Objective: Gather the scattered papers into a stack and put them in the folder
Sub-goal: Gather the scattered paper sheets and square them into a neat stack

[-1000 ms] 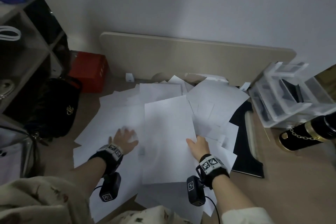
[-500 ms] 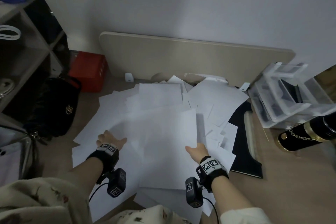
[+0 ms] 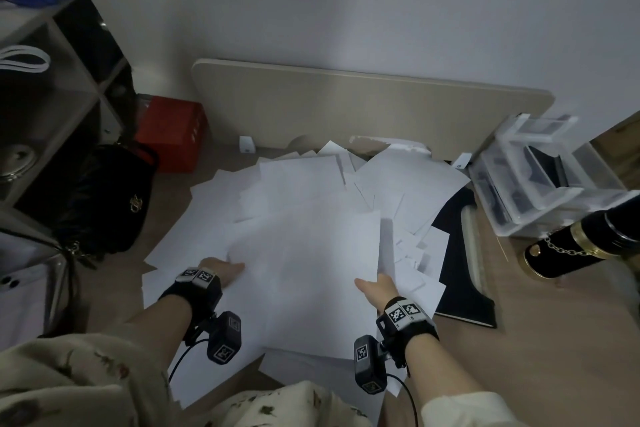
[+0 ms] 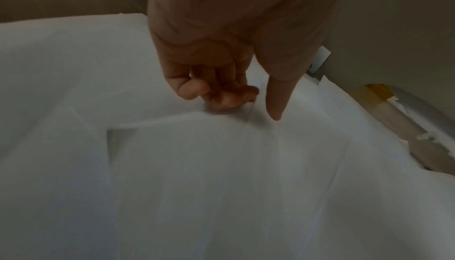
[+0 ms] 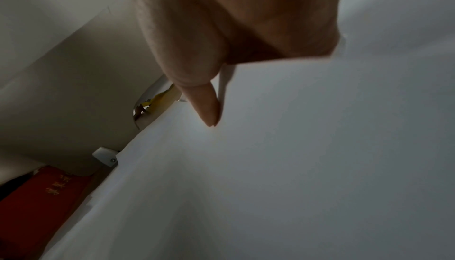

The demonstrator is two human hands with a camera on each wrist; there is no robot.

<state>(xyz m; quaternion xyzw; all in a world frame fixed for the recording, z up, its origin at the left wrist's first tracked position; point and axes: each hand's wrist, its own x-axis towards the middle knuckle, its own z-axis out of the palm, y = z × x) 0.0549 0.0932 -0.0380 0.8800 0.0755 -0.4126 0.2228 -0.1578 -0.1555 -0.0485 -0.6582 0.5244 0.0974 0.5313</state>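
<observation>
Several white papers (image 3: 304,253) lie scattered and overlapping on the wooden floor. A black folder (image 3: 457,288) lies flat at their right edge, partly under the sheets. My left hand (image 3: 225,270) is at the left edge of a large top sheet. In the left wrist view its fingers (image 4: 221,98) are curled onto the paper (image 4: 221,166) with the thumb straight beside them. My right hand (image 3: 375,286) grips the same sheet's right edge. In the right wrist view its thumb (image 5: 204,98) lies on top of the sheet (image 5: 295,166), and the fingers are hidden beneath.
A beige board (image 3: 346,114) leans on the wall behind the papers. A red box (image 3: 169,139), a black bag (image 3: 104,198) and a shelf unit (image 3: 52,80) stand at the left. A clear plastic drawer box (image 3: 540,177) and a black cylinder with a gold chain (image 3: 581,246) sit at the right.
My left hand slid off the top of the papers, pulled back and now holds the left edge of the large sheet. That sheet shifted left and lower. My right hand kept its grip.
</observation>
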